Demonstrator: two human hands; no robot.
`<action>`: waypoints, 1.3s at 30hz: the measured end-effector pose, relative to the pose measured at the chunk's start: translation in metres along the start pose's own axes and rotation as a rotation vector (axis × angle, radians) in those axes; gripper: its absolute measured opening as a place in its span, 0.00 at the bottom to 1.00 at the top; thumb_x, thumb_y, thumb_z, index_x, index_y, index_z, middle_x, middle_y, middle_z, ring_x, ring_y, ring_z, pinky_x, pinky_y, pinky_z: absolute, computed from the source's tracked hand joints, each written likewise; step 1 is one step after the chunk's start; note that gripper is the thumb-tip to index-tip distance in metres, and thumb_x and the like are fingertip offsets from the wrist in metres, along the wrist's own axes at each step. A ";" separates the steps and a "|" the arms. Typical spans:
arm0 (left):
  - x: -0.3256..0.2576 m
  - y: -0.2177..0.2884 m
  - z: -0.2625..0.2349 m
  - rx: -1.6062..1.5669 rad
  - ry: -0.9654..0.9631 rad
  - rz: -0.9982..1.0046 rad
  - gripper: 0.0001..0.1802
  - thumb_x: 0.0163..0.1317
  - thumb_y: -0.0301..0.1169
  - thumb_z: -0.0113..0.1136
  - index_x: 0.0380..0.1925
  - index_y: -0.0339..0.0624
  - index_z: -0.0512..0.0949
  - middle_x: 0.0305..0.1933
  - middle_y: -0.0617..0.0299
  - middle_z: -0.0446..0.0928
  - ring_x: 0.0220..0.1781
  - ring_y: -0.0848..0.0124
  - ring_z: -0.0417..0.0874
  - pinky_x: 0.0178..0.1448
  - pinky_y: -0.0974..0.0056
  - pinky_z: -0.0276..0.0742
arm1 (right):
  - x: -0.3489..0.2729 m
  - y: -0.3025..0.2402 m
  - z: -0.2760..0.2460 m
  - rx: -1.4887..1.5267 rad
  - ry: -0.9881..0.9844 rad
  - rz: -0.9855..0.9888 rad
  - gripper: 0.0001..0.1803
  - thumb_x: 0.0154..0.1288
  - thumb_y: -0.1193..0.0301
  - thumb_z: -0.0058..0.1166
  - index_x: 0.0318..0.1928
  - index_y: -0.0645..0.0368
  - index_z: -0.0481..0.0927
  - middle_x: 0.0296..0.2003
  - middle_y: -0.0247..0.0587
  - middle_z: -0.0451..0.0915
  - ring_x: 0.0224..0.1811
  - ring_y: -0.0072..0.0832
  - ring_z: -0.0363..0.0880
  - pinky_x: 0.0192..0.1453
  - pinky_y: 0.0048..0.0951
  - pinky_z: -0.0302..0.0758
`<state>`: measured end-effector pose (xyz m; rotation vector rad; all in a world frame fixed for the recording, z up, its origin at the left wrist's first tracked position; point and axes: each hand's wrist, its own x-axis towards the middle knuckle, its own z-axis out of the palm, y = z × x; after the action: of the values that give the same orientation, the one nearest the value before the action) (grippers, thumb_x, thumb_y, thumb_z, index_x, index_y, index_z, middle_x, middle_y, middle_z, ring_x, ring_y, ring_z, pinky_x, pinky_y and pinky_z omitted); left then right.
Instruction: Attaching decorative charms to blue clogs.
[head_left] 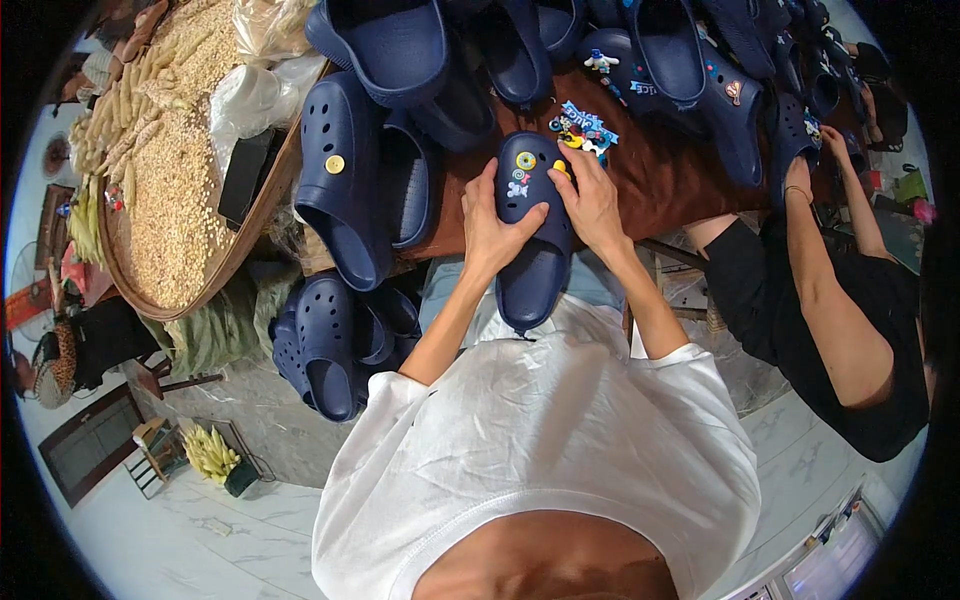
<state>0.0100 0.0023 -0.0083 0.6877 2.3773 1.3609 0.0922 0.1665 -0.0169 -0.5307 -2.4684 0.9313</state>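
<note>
Brown cloth (pixel 645 150) lies beyond a clog (pixel 537 255) the left hand (pixel 492 228) partly hides.

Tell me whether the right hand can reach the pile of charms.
Likely yes: the pile of charms lies on the brown surface just beyond the right hand, with nothing visible between, though it is at the blue clog.

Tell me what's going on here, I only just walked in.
A person holds a dark blue, foam-like clog with round holes, toe pointing away. The left hand grips its left side; the right hand is at a small yellow charm near the toe. Other small, colourful charms already sit on the clog. A loose, multicoloured charm pile lies just beyond it on brown cloth. To the right, a co-worker's hand is at another dark blue clog.
</note>
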 end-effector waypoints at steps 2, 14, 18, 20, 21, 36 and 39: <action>-0.001 -0.002 0.001 -0.025 0.001 0.005 0.53 0.48 0.46 0.77 0.70 0.35 0.64 0.62 0.43 0.69 0.65 0.48 0.71 0.68 0.49 0.69 | 0.001 0.000 0.001 0.049 -0.014 0.022 0.29 0.70 0.61 0.61 0.63 0.67 0.73 0.53 0.55 0.77 0.56 0.51 0.78 0.61 0.44 0.74; -0.004 -0.004 0.005 -0.041 0.027 -0.007 0.52 0.48 0.44 0.77 0.71 0.39 0.64 0.62 0.46 0.69 0.64 0.51 0.72 0.68 0.51 0.69 | 0.000 -0.008 0.007 -0.167 0.001 0.090 0.20 0.75 0.64 0.51 0.58 0.66 0.77 0.46 0.55 0.80 0.48 0.53 0.81 0.50 0.47 0.78; -0.005 -0.004 0.005 -0.069 0.018 -0.033 0.51 0.48 0.45 0.77 0.71 0.39 0.64 0.61 0.45 0.69 0.64 0.51 0.72 0.69 0.50 0.68 | -0.001 0.018 0.004 -0.098 0.042 0.053 0.15 0.75 0.67 0.49 0.54 0.63 0.79 0.44 0.54 0.80 0.43 0.53 0.82 0.46 0.47 0.79; -0.004 -0.005 0.004 -0.071 0.028 -0.041 0.51 0.48 0.45 0.77 0.71 0.40 0.64 0.61 0.45 0.69 0.64 0.51 0.72 0.69 0.50 0.68 | -0.003 0.018 0.004 -0.055 0.053 0.078 0.12 0.76 0.69 0.48 0.52 0.61 0.79 0.45 0.55 0.80 0.45 0.54 0.80 0.48 0.49 0.78; -0.006 -0.006 0.003 -0.074 0.037 -0.050 0.51 0.48 0.45 0.77 0.71 0.40 0.64 0.62 0.45 0.69 0.64 0.51 0.72 0.69 0.50 0.68 | -0.001 0.019 0.004 -0.048 0.042 0.073 0.12 0.76 0.69 0.48 0.52 0.61 0.79 0.45 0.55 0.80 0.45 0.54 0.80 0.48 0.49 0.78; -0.004 -0.004 0.005 -0.058 0.032 -0.048 0.54 0.47 0.47 0.77 0.71 0.38 0.62 0.65 0.42 0.68 0.66 0.47 0.70 0.70 0.49 0.67 | 0.045 -0.022 -0.007 0.037 -0.173 -0.285 0.17 0.68 0.65 0.59 0.56 0.52 0.83 0.53 0.48 0.76 0.57 0.47 0.74 0.62 0.44 0.71; -0.002 0.000 0.004 -0.071 -0.004 -0.081 0.54 0.46 0.47 0.77 0.71 0.37 0.62 0.65 0.41 0.68 0.66 0.47 0.70 0.70 0.49 0.67 | 0.039 -0.020 -0.007 -0.077 -0.152 -0.371 0.16 0.66 0.67 0.61 0.54 0.51 0.84 0.54 0.48 0.77 0.57 0.46 0.75 0.63 0.42 0.72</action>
<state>0.0137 0.0034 -0.0104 0.5678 2.3152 1.4010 0.0596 0.1759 0.0122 -0.0190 -2.6212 0.7508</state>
